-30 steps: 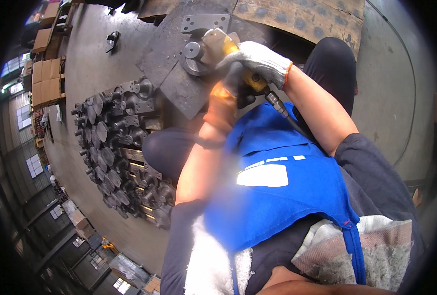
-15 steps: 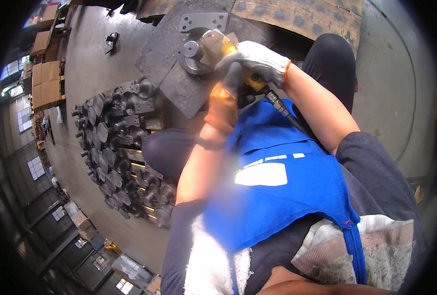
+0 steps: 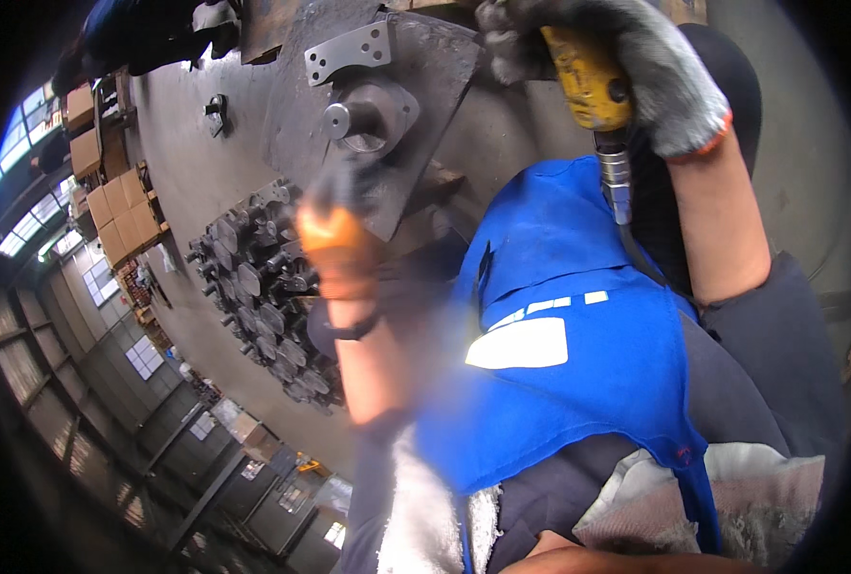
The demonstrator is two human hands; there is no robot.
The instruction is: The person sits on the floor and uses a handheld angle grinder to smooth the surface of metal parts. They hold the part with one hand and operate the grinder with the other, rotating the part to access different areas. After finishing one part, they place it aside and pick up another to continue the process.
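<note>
My right hand [image 3: 660,72], in a whitish-grey knit glove with an orange cuff edge, is closed around a yellow air-powered hand tool [image 3: 590,81]. A metal coupling and dark hose [image 3: 615,182] run from the tool toward my lap. The tool's working end is hidden by the glove. My left hand [image 3: 337,215], in an orange glove with dark fingers, is smeared by motion just below a grey metal part. That part has a round stub shaft [image 3: 341,120], a flange [image 3: 397,107] and a curved plate with holes [image 3: 349,53]. It rests on a dark metal slab [image 3: 435,72].
Several similar dark metal parts [image 3: 263,306] stand packed together on the floor to the left. One small part [image 3: 216,115] lies alone farther off. Cardboard boxes [image 3: 124,215] are stacked at the far left. A person in dark clothes [image 3: 143,33] is at the upper left.
My hands have moved apart: the right one has carried the yellow tool rightward off the metal part, and the left one has moved left and let go of the tool. The metal part is now uncovered.
</note>
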